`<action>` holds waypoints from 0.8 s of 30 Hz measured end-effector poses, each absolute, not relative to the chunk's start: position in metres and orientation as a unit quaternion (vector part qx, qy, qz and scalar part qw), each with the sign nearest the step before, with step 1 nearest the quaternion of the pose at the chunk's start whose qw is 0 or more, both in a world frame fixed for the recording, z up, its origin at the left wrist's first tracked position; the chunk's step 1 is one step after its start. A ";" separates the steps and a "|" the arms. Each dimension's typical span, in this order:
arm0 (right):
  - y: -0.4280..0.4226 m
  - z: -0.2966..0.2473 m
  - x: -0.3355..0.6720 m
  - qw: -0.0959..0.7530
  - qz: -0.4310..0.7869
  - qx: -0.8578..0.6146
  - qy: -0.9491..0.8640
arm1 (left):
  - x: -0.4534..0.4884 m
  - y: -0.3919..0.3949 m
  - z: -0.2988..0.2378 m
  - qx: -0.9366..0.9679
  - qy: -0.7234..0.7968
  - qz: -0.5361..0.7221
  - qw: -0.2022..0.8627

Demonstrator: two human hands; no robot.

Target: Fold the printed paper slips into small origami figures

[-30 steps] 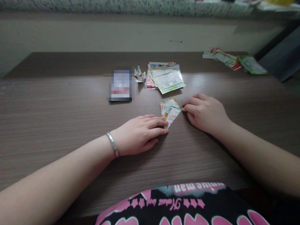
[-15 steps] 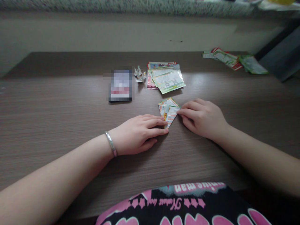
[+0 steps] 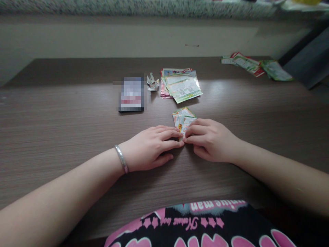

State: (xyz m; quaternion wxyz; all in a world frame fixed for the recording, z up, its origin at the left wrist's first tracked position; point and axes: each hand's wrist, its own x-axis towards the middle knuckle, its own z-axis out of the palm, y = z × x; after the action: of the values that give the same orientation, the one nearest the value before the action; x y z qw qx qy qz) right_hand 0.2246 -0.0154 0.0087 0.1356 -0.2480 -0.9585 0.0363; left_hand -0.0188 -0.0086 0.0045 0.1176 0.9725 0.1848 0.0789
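Note:
A small printed sheet of paper (image 3: 184,118), folded into a kite-like shape with a point toward me, lies flat on the brown wooden table (image 3: 84,130). My left hand (image 3: 151,147) rests at its left edge, fingers stretched out and fingertips pressing near the lower point. From the right, my right hand (image 3: 213,139) lies over the paper's right edge, fingers bent and their tips down at the same lower point. The two hands' fingertips nearly meet there and hide that corner. A silver bracelet (image 3: 121,158) circles my left wrist.
Beyond the paper sits a stack of printed leaflets (image 3: 183,85). Left of it stand a small folded paper figure (image 3: 152,82) and a dark-edged device with a blurred screen (image 3: 131,94). More leaflets (image 3: 248,64) lie at the far right edge, near the wall (image 3: 128,37).
My right hand has slid toward me and left along the paper's right edge, from its right corner down to the lower point. My left hand has stayed in place.

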 end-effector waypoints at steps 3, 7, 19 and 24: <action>-0.015 0.009 0.226 0.134 0.049 -0.239 -0.960 | -0.018 -0.008 0.005 0.973 0.186 0.077 0.117; -0.015 0.007 0.229 0.130 0.042 -0.235 -0.962 | -0.020 -0.009 0.007 0.973 0.183 0.070 0.119; -0.007 0.007 0.237 0.126 -0.118 -0.116 -0.978 | -0.020 -0.008 0.004 0.972 0.179 0.087 0.127; -0.005 0.005 0.236 0.096 -0.115 -0.132 -0.980 | -0.021 -0.008 0.002 0.972 0.184 0.079 0.128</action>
State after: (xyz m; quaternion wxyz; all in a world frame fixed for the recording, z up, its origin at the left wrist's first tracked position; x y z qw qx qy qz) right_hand 0.2359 -0.0054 0.0049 0.0964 -0.1323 -0.9797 -0.1154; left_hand -0.0215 -0.0083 0.0019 0.1276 0.9715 0.1835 0.0786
